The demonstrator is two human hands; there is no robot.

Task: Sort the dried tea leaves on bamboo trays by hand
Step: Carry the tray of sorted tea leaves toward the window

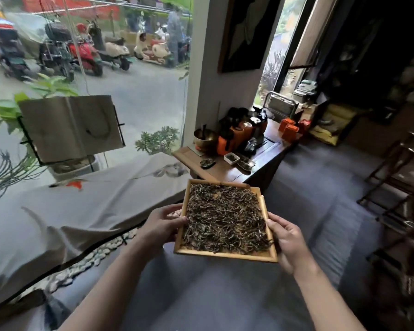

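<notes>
A streetfront tea shop: tea-ware table [227, 163], orange tea boxes [289, 129], street window [129, 91].

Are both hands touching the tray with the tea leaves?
Touching. The head view shows the left hand gripping the bamboo tray's left edge and the right hand gripping its right edge.

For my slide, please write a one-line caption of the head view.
Both hands, left hand and right hand, hold a bamboo tray of dried tea leaves.

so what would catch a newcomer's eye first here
Probably the square bamboo tray heaped with dried tea leaves, held at its sides by the left hand and right hand. Next, the parked scooters outside the big window, upper left.
</notes>
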